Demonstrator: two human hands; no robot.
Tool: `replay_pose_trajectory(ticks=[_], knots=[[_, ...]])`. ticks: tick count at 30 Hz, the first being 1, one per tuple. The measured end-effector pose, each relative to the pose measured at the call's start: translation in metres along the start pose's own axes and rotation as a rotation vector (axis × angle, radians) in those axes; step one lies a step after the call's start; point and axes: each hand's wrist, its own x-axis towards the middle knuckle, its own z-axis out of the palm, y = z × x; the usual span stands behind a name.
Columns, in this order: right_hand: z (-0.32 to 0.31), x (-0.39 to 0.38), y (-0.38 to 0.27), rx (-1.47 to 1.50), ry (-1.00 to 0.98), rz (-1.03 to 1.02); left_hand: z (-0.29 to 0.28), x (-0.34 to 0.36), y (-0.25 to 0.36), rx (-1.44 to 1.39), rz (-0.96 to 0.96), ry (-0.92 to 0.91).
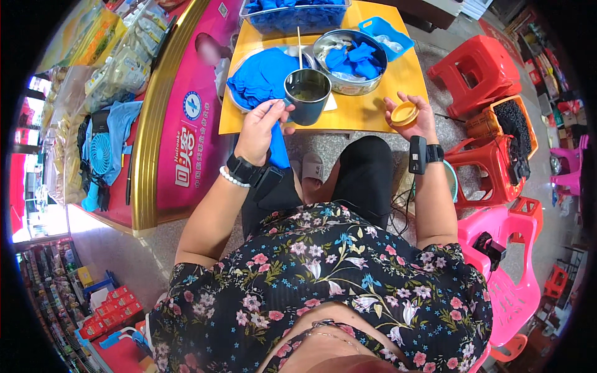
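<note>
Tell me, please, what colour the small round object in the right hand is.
The round object is yellow; the head view shows it best.

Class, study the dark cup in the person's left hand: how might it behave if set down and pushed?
The dark cup looks stiff, since its rim keeps a clean round shape in the left hand. Its rounded wall suggests it could roll if knocked over. Its smooth, shiny surface may feel somewhat slippery.
</note>
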Motion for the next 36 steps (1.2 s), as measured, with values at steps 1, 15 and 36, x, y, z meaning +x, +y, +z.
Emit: replay_pose_trajectory(ticks=[1,15,36], knots=[[-0.003,-0.002,0.002,0.008,-0.029,0.018,-0.003,-0.002,0.0,0.008,0.013,-0.004],[-0.024,-0.016,0.028,0.122,-0.094,0.026,0.013,0.012,-0.018,0.333,-0.088,-0.076],[-0.037,-0.005,0.029,0.172,-0.172,0.05,0.059,0.046,-0.023,0.569,-0.141,-0.029]])
